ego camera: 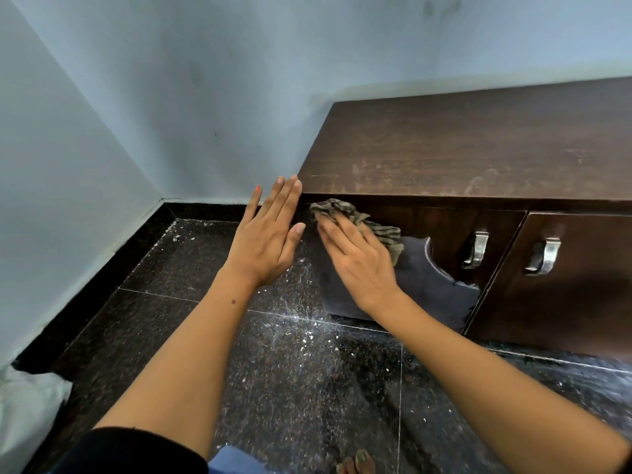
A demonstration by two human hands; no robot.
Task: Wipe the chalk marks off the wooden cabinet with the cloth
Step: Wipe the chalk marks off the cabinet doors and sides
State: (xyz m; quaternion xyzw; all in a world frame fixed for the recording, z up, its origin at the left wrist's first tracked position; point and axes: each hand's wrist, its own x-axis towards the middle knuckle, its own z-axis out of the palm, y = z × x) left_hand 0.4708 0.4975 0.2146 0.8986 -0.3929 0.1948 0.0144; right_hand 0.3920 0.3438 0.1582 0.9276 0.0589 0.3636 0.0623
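Right hand (355, 258), fingers flat and extended, presses a crumpled striped cloth (359, 220) against the left door of the dark wooden cabinet (478, 148), centre of frame. Left hand (270, 234) is open, fingers together, fingertips at the cabinet's upper left corner. Pale chalk smears (478, 183) mark the top; white dust (301, 323) speckles the granite floor (171, 268).

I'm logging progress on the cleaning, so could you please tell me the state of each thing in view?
Cloth: crumpled, pressed against the left door.
Right hand: flat on the cloth.
Left hand: open, fingertips at the cabinet corner.
Left door: closed, partly greyed with chalk.
Right door: closed.
Cabinet top: faint smears near the front edge.
Floor: white specks.
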